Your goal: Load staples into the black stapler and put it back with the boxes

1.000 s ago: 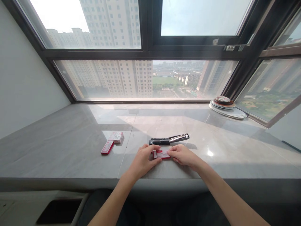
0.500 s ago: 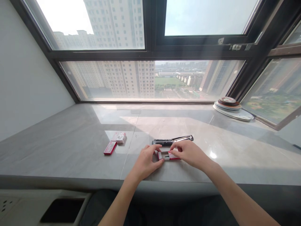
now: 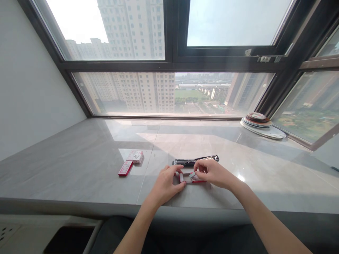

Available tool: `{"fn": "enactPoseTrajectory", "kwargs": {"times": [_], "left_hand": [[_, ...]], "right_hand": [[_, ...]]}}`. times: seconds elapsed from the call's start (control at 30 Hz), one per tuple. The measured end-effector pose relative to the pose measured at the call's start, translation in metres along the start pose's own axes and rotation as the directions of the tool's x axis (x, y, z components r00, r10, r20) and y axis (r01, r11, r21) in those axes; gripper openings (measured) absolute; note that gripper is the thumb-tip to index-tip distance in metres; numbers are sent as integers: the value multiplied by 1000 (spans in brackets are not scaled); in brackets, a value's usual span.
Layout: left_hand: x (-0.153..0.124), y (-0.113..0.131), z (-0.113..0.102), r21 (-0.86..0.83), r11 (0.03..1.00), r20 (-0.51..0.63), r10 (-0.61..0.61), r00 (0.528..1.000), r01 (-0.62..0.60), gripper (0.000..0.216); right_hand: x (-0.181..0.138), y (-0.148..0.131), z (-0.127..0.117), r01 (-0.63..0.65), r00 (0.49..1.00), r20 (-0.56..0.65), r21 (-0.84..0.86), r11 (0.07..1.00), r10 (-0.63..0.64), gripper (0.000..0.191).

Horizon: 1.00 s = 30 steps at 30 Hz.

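Observation:
My left hand (image 3: 166, 184) is closed around the left end of a small red-and-white staple box (image 3: 181, 177), thumb in front and fingers behind. The box's inner tray is slid partly out and lies open at the top. Between the fingertips of my right hand (image 3: 215, 173) is a small grey strip of staples (image 3: 192, 175), tilted above the tray. Part of the box lies under that hand, out of sight. Just behind both hands rests a black and silver stapler (image 3: 185, 163), its upper arm swung up toward the right.
To the left, a red-and-white box (image 3: 125, 168) touches a paler small box (image 3: 137, 157) on the grey stone sill (image 3: 87, 169). Stacked plates (image 3: 261, 131) stand in the far right corner by the window frame (image 3: 169, 66). The sill's front edge (image 3: 111, 201) runs before me.
My right hand has lifted the grey staple strip up from the tray, where it lay by the fingertips. My left hand keeps its hold on the box. The view has tipped slightly upward.

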<state>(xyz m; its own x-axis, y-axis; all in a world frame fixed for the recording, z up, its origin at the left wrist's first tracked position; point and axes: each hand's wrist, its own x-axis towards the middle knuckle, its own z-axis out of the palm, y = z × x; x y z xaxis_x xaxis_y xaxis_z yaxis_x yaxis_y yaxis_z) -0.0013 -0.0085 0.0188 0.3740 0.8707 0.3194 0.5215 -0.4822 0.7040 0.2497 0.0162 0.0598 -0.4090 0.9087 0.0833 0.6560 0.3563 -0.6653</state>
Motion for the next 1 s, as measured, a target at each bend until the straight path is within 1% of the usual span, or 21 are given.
{"fn": "enactPoseTrajectory", "kwargs": {"times": [0.07, 0.1, 0.17, 0.2, 0.27, 0.4, 0.47, 0.53, 0.57, 0.63, 0.67, 0.7, 0.77, 0.8, 0.83, 0.9, 0.93, 1.0], "left_hand": [[0, -1, 1, 25, 1000, -40, 0, 999, 1, 53], [0, -1, 1, 37, 999, -67, -14, 998, 17, 50], [0, -2, 2, 43, 996, -100, -74, 992, 78, 37], [1, -2, 3, 40, 993, -99, -103, 990, 108, 31], [2, -3, 4, 37, 991, -73, -127, 989, 130, 25], [2, -2, 5, 22, 996, -32, -91, 995, 92, 23], [0, -2, 5, -15, 996, -11, -91, 996, 91, 22], [-1, -4, 3, -50, 992, -19, -115, 993, 114, 21], [-1, -6, 2, -52, 990, -53, -135, 990, 132, 21], [4, -14, -3, 4, 987, -169, -158, 973, 161, 20], [8, -19, -6, 59, 984, -226, -153, 962, 170, 22], [13, -24, -8, 118, 977, -257, -142, 956, 177, 30], [26, -33, -11, 205, 961, -234, -134, 963, 183, 50], [32, -37, -11, 226, 957, -202, -140, 969, 185, 53], [37, -40, -9, 232, 955, -171, -145, 975, 183, 49], [43, -41, -4, 222, 961, -131, -136, 982, 163, 35], [43, -41, -1, 214, 966, -120, -121, 985, 144, 29], [38, -37, 5, 191, 976, -105, -88, 991, 107, 24]], "right_hand": [[-14, 15, -2, -76, 996, -41, 32, 997, 78, 21], [-20, 22, -2, -109, 993, -43, 45, 993, 111, 28], [-28, 30, 0, -147, 989, -26, 49, 988, 149, 42], [-31, 31, 2, -150, 988, -16, 41, 988, 151, 44], [-31, 27, 8, -128, 992, -8, 24, 992, 128, 41], [-25, 9, 21, -49, 999, -2, 27, 998, 49, 30], [-21, 0, 23, -41, 999, 8, 14, 999, 41, 30], [-18, -6, 24, -60, 998, -8, -12, 998, 60, 36], [-16, -8, 24, -70, 997, -27, -21, 997, 69, 39], [-11, -11, 25, -66, 996, -58, -32, 997, 64, 41], [-9, -13, 26, -50, 997, -62, -38, 998, 48, 38], [-6, -14, 27, -30, 998, -54, -44, 999, 28, 34], [-2, -17, 31, 9, 1000, -24, -57, 998, -10, 25], [1, -18, 32, 26, 1000, -9, -61, 998, -26, 21], [2, -19, 33, 43, 999, 2, -63, 997, -43, 19], [5, -21, 34, 85, 996, -4, -76, 994, -85, 18], [7, -22, 33, 103, 994, -27, -83, 991, -106, 19], [10, -22, 30, 117, 987, -102, -88, 989, -126, 21]]}}
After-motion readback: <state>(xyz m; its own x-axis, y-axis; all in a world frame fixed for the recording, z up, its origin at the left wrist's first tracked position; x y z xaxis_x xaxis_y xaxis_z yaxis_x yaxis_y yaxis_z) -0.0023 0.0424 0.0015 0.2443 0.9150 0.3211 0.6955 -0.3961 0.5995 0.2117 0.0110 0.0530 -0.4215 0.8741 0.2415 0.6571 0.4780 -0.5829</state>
